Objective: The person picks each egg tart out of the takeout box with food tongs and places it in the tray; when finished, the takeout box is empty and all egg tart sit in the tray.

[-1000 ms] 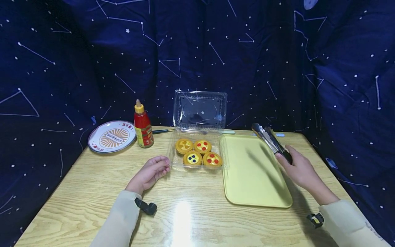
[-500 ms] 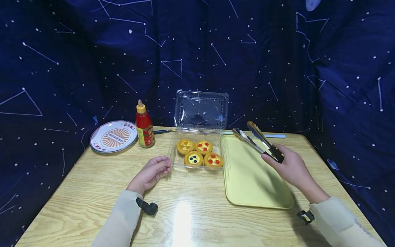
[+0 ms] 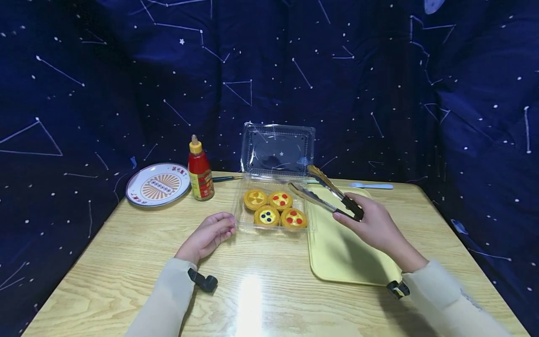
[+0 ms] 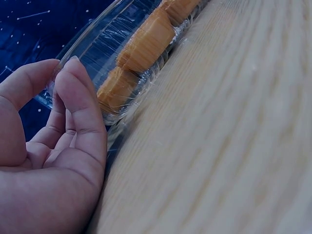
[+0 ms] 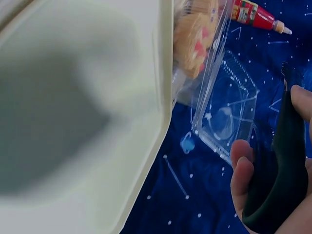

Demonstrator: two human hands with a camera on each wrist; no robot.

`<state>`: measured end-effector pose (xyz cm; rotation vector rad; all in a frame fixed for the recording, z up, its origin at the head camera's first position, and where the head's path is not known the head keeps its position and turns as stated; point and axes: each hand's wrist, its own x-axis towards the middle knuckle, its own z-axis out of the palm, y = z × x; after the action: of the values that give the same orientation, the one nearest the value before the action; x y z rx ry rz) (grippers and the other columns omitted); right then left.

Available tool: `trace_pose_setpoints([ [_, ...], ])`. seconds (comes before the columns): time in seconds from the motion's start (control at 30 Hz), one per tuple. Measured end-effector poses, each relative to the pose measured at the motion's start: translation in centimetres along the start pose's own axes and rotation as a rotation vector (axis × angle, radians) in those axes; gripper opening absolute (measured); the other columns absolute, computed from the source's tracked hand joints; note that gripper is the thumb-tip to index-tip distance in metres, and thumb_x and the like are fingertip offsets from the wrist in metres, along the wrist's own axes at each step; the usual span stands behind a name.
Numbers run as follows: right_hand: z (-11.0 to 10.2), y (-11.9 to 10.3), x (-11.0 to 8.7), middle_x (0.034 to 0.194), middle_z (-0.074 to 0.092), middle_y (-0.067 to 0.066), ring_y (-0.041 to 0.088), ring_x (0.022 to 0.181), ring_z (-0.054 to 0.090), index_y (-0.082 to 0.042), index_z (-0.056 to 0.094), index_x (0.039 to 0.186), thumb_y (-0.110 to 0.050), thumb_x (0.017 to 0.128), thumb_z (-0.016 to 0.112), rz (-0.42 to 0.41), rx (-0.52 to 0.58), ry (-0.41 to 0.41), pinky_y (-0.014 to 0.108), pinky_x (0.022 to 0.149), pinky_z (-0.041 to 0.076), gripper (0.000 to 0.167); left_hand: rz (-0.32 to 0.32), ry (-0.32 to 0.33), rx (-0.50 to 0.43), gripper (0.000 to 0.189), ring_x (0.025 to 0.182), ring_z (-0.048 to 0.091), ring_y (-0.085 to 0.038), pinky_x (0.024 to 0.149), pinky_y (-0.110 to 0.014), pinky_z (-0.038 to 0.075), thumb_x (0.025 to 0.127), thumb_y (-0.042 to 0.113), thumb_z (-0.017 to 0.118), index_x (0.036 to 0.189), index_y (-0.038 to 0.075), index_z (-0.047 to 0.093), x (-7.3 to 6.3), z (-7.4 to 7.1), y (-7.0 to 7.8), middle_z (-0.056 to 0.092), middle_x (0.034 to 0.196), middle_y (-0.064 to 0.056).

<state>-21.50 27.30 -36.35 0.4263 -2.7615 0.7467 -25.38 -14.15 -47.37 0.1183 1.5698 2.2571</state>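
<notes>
My left hand [image 3: 209, 235] pinches the left rim of a clear plastic box [image 3: 237, 220] between thumb and forefinger; the left wrist view shows the fingertips at its edge. Inside the box sit several egg tarts [image 3: 266, 216], some topped with red dots, one with blue dots. Its lid [image 3: 278, 147] stands raised at the back. In my right hand [image 3: 375, 223] is a pair of metal tongs [image 3: 322, 201] with black handles [image 5: 285, 161]. The tongs' arms are spread apart, their tips over the box's right side and above the tarts, touching none that I can see.
A yellow tray [image 3: 353, 262] lies right of the box. Behind it is a light blue fork [image 3: 375, 186]. On the left stand a red sauce bottle [image 3: 200, 173] and a white plate [image 3: 157, 185]. A dark-handled utensil [image 3: 225, 178] lies behind the box. A starry curtain [image 3: 269, 70] hangs behind.
My right hand has carried the tongs leftward from over the tray to the box, and their arms have spread apart. My left hand stays at the box's rim.
</notes>
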Motion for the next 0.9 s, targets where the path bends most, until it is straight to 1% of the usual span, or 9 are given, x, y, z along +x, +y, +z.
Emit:
trace_pose_setpoints([
  [0.13, 0.7, -1.0, 0.7, 0.103, 0.065, 0.008, 0.023, 0.085, 0.054, -0.009, 0.058, 0.132, -0.051, 0.088, 0.070, -0.021, 0.010, -0.018, 0.038, 0.071, 0.045, 0.062, -0.003, 0.005, 0.002, 0.014, 0.080, 0.061, -0.012, 0.068, -0.018, 0.051, 0.098, 0.008, 0.059, 0.109, 0.001, 0.056, -0.1, 0.0, 0.1, 0.061, 0.091, -0.006],
  [0.23, 1.4, -1.7, 1.3, 0.109, 0.067, 0.010, 0.024, 0.088, 0.058, -0.007, 0.058, 0.133, -0.052, 0.088, 0.070, -0.041, 0.011, -0.031, 0.041, 0.075, 0.048, 0.065, -0.005, 0.009, -0.004, 0.012, 0.080, 0.061, -0.013, 0.068, -0.018, 0.051, 0.098, 0.008, 0.059, 0.108, 0.001, 0.056, -0.1, 0.1, 0.1, 0.061, 0.090, -0.005],
  [0.33, 2.0, -2.4, 1.9, 0.109, 0.067, 0.008, 0.023, 0.089, 0.060, -0.008, 0.059, 0.133, -0.054, 0.088, 0.069, -0.062, 0.018, -0.046, 0.042, 0.077, 0.049, 0.065, -0.007, 0.013, -0.004, 0.014, 0.080, 0.061, -0.013, 0.067, -0.018, 0.051, 0.098, 0.008, 0.059, 0.109, 0.001, 0.056, -0.1, 0.1, 0.1, 0.061, 0.090, -0.005],
  [0.5, 3.1, -3.3, 3.0, 0.106, 0.067, 0.003, 0.020, 0.086, 0.060, -0.010, 0.059, 0.132, -0.056, 0.087, 0.070, -0.091, 0.018, -0.088, 0.040, 0.075, 0.048, 0.065, -0.006, 0.021, -0.001, 0.014, 0.079, 0.060, -0.013, 0.067, -0.018, 0.051, 0.098, 0.007, 0.058, 0.110, 0.000, 0.056, 0.0, 0.0, 0.0, 0.061, 0.089, -0.005],
  [0.63, 3.9, -3.9, 3.9, 0.106, 0.067, 0.002, 0.022, 0.087, 0.062, -0.011, 0.060, 0.131, -0.055, 0.087, 0.070, -0.103, 0.002, -0.124, 0.042, 0.075, 0.049, 0.063, 0.001, 0.018, 0.002, 0.015, 0.079, 0.060, -0.013, 0.067, -0.018, 0.051, 0.099, 0.006, 0.057, 0.111, -0.002, 0.055, 0.1, -0.1, -0.1, 0.061, 0.089, -0.005],
  [0.7, 4.3, -4.1, 4.3, 0.106, 0.067, 0.003, 0.024, 0.087, 0.063, -0.010, 0.060, 0.130, -0.055, 0.086, 0.070, -0.106, -0.015, -0.143, 0.043, 0.075, 0.050, 0.063, 0.005, 0.015, 0.002, 0.019, 0.079, 0.060, -0.012, 0.067, -0.018, 0.051, 0.099, 0.006, 0.056, 0.113, -0.005, 0.053, 0.1, -0.1, -0.1, 0.061, 0.088, -0.004],
  [0.8, 4.9, -4.4, 4.8, 0.110, 0.068, 0.004, 0.024, 0.092, 0.065, -0.010, 0.061, 0.130, -0.056, 0.085, 0.071, -0.102, -0.054, -0.165, 0.045, 0.077, 0.052, 0.065, 0.009, 0.012, 0.000, 0.022, 0.079, 0.060, -0.012, 0.067, -0.017, 0.051, 0.099, 0.006, 0.056, 0.116, -0.008, 0.051, 0.2, -0.1, -0.1, 0.061, 0.088, -0.003],
  [0.9, 5.6, -4.7, 5.1, 0.109, 0.070, 0.006, 0.025, 0.092, 0.066, -0.010, 0.062, 0.129, -0.055, 0.082, 0.074, -0.092, -0.099, -0.184, 0.046, 0.075, 0.053, 0.066, 0.011, 0.004, -0.004, 0.021, 0.079, 0.060, -0.012, 0.067, -0.018, 0.051, 0.099, 0.006, 0.056, 0.115, -0.008, 0.051, 0.3, -0.2, -0.1, 0.061, 0.088, -0.004],
])
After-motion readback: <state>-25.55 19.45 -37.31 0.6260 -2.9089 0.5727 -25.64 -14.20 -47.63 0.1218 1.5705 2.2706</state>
